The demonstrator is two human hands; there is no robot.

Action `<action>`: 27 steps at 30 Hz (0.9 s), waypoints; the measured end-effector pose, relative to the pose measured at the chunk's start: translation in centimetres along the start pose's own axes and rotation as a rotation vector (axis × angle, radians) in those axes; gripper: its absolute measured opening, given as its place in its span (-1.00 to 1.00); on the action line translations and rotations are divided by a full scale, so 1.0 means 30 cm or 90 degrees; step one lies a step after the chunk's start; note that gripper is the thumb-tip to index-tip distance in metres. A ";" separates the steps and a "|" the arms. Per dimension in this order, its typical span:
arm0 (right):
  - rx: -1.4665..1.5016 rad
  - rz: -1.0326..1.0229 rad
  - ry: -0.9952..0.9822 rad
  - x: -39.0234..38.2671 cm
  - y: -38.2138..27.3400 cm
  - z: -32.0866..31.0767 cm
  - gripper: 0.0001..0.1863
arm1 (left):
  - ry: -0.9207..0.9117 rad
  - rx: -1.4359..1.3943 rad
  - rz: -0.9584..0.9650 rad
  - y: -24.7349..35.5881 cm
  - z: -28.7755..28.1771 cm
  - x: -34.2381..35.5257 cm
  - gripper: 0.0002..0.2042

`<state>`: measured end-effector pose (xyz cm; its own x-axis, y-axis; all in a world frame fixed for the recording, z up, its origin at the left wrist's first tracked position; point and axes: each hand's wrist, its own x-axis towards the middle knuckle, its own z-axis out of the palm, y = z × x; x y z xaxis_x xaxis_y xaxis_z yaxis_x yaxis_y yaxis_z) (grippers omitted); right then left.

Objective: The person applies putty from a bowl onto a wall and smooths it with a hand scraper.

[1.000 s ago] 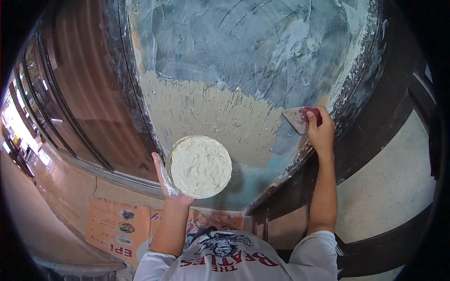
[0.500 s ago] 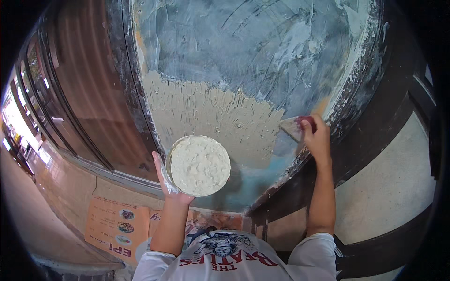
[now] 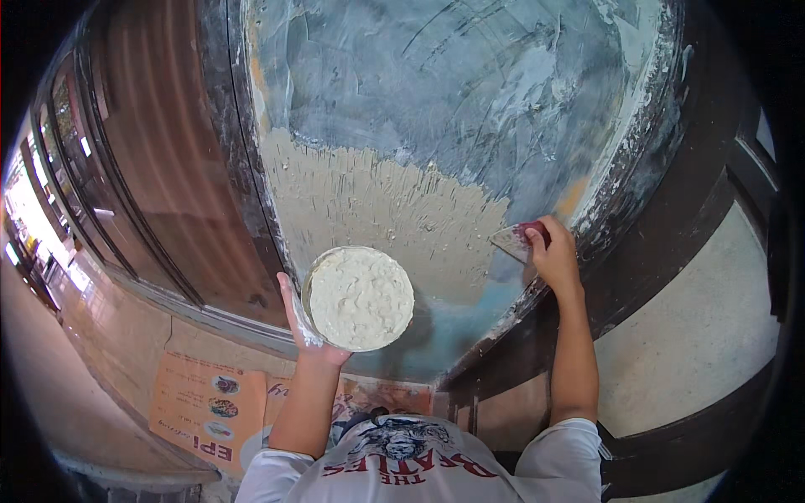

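My left hand (image 3: 306, 323) cradles a round tub (image 3: 360, 298) full of creamy off-white putty, with its fingers along the tub's left side and underside. In my right hand (image 3: 553, 256) is a scraper (image 3: 513, 241) with a red handle and a putty-smeared blade, held at the lower right of a mottled grey-blue panel (image 3: 436, 67). The blade lies at the right edge of a beige putty layer (image 3: 369, 201) spread over the panel's lower part. Whether the blade touches the surface is hard to tell.
Brown framed glass (image 3: 159, 151) borders the panel on the left, with a bright opening beyond. At the right is dark framing with pale insets (image 3: 679, 327). A low ledge (image 3: 109, 327) and orange printed sheets (image 3: 201, 402) lie below.
My right hand and the scraper have moved down and slightly left along the panel's right side. My left hand and the tub have stayed nearly in place.
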<state>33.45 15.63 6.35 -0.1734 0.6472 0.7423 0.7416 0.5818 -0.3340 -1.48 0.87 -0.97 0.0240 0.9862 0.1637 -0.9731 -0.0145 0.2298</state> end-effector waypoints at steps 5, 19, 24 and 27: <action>0.035 0.046 0.112 0.067 -0.058 -0.078 -0.84 | 0.021 -0.050 0.006 0.000 -0.041 0.001 -0.05; 0.052 0.116 0.130 0.055 -0.054 -0.097 -0.79 | 0.014 -0.020 0.005 -0.007 -0.032 -0.022 -0.04; 0.048 0.033 -0.003 0.000 -0.013 -0.041 -0.82 | 0.042 -0.078 -0.014 -0.008 -0.014 -0.020 -0.06; -0.022 -0.002 0.047 0.025 0.012 -0.016 -0.83 | 0.031 -0.033 -0.012 -0.014 -0.019 -0.019 -0.05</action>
<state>33.89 16.08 7.08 -0.1291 0.6067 0.7844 0.7629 0.5661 -0.3123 -1.22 0.40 -1.71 0.0332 0.9930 0.1132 -0.9831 0.0121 0.1827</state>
